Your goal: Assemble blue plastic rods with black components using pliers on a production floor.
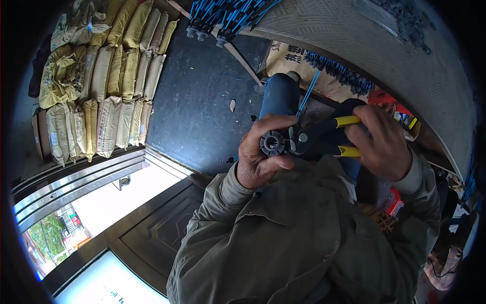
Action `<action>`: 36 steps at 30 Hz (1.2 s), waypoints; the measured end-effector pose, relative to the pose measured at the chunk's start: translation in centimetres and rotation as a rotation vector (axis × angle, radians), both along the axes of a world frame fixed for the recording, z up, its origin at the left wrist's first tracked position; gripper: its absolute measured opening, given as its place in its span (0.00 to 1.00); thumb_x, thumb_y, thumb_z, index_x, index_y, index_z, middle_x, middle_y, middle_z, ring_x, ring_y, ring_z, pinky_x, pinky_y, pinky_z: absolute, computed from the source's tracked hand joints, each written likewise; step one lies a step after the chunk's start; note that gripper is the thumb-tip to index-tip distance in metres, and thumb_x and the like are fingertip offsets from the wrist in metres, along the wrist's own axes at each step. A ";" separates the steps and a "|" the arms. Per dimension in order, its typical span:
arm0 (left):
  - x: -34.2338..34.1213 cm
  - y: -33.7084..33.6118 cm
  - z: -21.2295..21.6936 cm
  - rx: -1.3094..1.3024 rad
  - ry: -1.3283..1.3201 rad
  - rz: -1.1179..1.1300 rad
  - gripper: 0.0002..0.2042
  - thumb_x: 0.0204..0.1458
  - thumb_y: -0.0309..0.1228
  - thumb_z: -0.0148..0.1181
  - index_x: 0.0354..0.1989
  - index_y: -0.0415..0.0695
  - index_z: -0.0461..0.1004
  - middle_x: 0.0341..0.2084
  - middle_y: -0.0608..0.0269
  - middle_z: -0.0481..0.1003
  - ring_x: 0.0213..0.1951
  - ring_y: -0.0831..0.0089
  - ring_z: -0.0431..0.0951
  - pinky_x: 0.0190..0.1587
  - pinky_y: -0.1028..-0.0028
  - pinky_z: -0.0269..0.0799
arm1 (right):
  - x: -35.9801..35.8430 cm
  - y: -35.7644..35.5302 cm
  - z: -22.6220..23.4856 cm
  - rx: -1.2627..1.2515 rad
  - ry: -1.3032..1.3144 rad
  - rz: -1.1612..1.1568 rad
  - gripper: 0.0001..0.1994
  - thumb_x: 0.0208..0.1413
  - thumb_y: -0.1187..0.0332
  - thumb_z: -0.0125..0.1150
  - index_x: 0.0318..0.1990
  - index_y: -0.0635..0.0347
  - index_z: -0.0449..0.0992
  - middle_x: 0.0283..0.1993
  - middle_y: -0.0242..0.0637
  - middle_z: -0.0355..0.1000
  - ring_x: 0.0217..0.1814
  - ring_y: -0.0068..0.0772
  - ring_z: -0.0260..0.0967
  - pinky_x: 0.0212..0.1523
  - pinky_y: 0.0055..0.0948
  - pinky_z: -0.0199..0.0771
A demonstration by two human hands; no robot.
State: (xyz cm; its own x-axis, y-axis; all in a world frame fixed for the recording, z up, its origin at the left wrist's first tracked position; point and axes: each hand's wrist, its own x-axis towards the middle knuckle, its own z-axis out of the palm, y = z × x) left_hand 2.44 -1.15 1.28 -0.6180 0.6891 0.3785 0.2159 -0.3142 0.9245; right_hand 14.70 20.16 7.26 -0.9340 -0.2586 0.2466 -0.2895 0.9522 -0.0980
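My left hand [260, 147] is closed round a grey, round plastic part [272, 143] with slots about its rim and a hole in its middle. Thumb and fingers curl round both sides of the part. In my right hand [382, 139] is a pair of nippers [346, 137] with yellow grips and a dark head. The handles are spread apart. The nippers' head lies right beside the round part's rim; whether the jaws bite on anything is too small to tell. Thin blue rods [309, 92] run up from behind my left hand.
Bundles of blue rods with black ends [217, 23] hang over the edge of a pale curved tabletop [324, 23]. Stacked sacks [109, 76] stand on the dark floor [202, 91] at the left. Printed brown paper sacking [281, 58] lies below the table. A doorway [111, 197] opens at lower left.
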 end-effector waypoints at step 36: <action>-2.0 0.1 -0.1 -0.167 -0.021 0.013 0.38 0.45 0.58 0.53 0.55 0.37 0.58 0.30 0.54 0.72 0.34 0.68 0.75 0.39 0.70 0.70 | -1.7 1.4 2.1 -0.336 -0.514 0.028 0.17 0.50 0.59 0.59 0.40 0.59 0.63 0.26 0.40 0.68 0.25 0.39 0.71 0.26 0.33 0.69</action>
State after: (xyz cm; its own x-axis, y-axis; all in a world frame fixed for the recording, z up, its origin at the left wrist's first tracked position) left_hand 0.41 -1.05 1.16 -0.6334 0.7335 0.2464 0.1991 -0.1532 0.9679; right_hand 12.96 21.57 9.35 -0.9488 -0.2714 -0.1616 -0.1501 0.8376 -0.5253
